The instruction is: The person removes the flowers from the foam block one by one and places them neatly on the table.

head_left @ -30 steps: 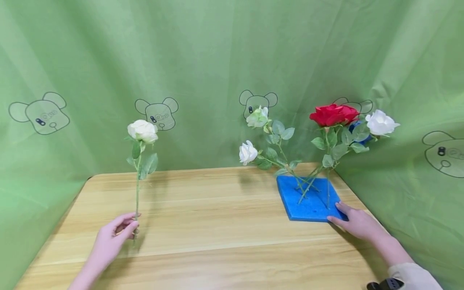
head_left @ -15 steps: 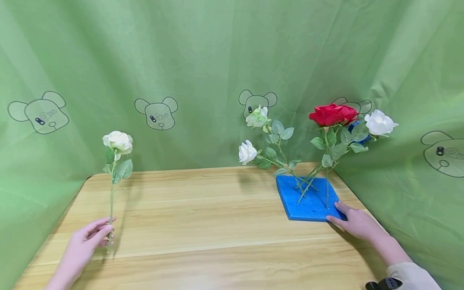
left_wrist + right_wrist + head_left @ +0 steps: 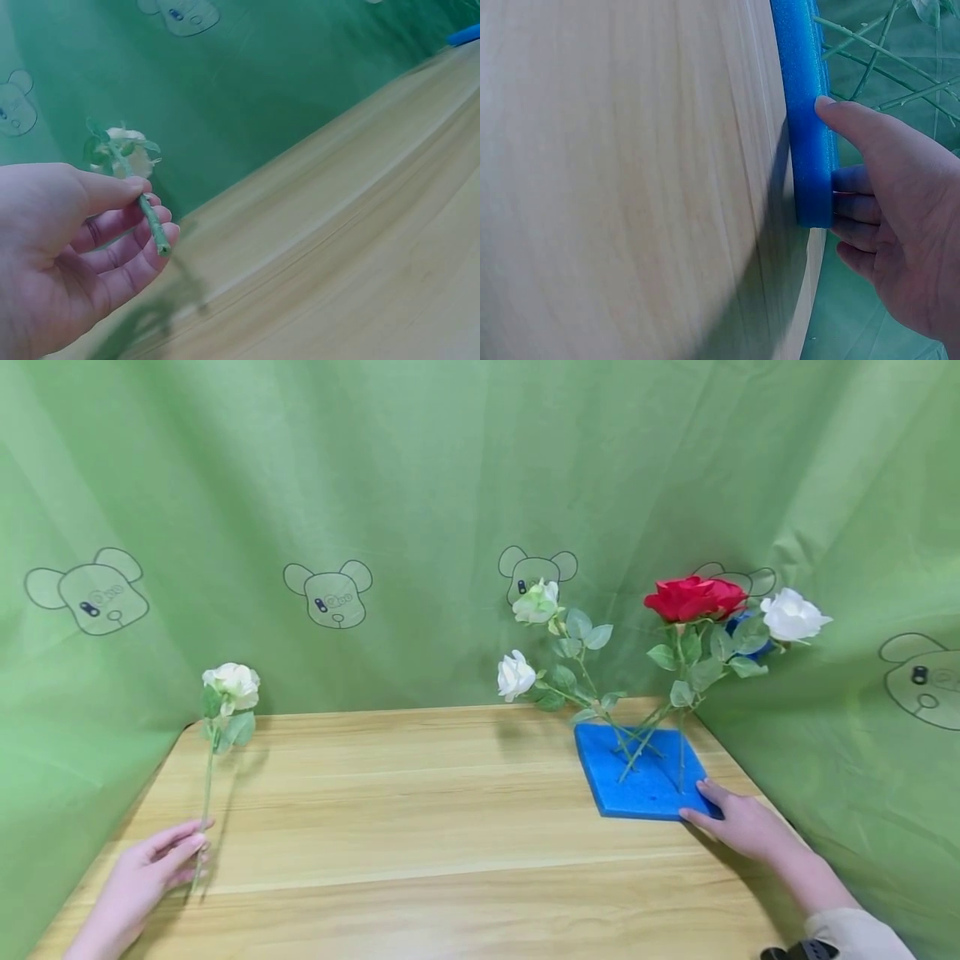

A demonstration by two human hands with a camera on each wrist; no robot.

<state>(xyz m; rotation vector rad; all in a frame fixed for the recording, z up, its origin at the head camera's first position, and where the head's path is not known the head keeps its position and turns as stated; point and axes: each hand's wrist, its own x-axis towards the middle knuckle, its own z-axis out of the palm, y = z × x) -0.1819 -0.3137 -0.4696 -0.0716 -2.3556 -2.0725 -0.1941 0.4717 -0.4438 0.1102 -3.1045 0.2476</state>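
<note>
My left hand [image 3: 142,881] pinches a white artificial rose [image 3: 234,685] low on its green stem, over the left part of the table. In the left wrist view the cut stem end [image 3: 163,247] sticks out past thumb and fingers, and the bloom leans away behind them. On the right, my right hand [image 3: 750,828] grips the near right corner of a blue foam board [image 3: 626,802]. The right wrist view has the thumb [image 3: 836,112] on the board's near edge and the other fingers around its right side.
Several stems stand crossed in the board, bearing red roses [image 3: 686,600], a white rose at right [image 3: 793,614], a white one at left [image 3: 516,677], a pale green one [image 3: 536,602] and a partly hidden blue one [image 3: 753,639]. Green curtain [image 3: 420,485] surrounds the wooden table [image 3: 420,810].
My left hand has carried the white rose leftward and lower, toward the table's left side, with the bloom sinking. The right hand and the foam board stay in place.
</note>
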